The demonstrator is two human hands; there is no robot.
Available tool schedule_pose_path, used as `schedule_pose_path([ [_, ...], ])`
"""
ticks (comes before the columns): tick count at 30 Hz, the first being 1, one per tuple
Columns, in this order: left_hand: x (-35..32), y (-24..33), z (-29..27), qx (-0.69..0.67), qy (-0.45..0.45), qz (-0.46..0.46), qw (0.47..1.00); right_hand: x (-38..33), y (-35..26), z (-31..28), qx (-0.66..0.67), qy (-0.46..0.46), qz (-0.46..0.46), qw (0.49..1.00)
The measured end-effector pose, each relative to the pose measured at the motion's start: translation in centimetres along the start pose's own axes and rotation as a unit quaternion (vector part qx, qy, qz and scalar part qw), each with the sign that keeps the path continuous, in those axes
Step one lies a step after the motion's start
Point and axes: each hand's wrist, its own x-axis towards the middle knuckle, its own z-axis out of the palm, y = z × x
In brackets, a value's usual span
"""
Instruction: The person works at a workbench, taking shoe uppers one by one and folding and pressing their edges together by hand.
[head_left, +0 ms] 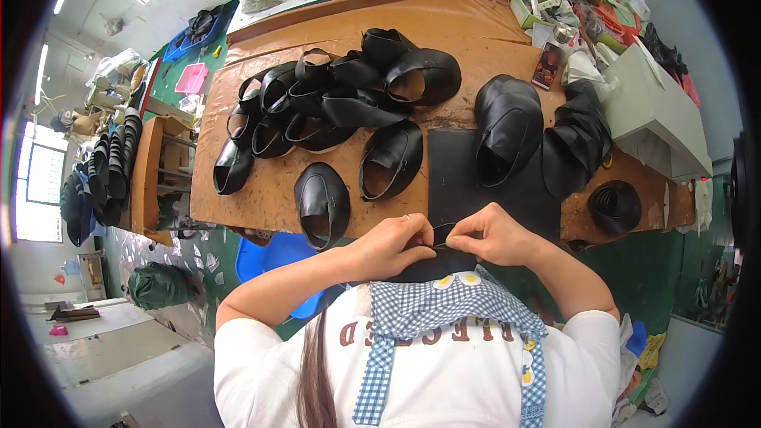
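Counter (261,190) ahead of the person, heap of shoe uppers (333,99) at eleven o'clock, single upper (322,204) nearest at ten, mat (460,174) at twelve, folded uppers (507,128) on it, coil of strip (614,208) at two, box (658,107) behind it.

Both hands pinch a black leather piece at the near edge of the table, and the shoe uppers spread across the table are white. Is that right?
Not quite. In the head view the shoe uppers are black, not white. The rest holds: the left hand and right hand both pinch a black leather piece at the near edge of the table.
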Motion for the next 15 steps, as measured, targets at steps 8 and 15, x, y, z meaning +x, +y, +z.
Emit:
schedule_pose_path([
  [8, 0.9, -0.6, 1.2, 0.138, 0.108, 0.112, 0.978, 1.2, 0.6, 0.3, 0.108, -0.024, 0.074, 0.991],
  [15, 0.1, -1.8, 1.7, 0.119, 0.071, 0.074, 0.988, 0.8, 1.6, -0.5, 0.097, -0.032, 0.095, 0.990],
])
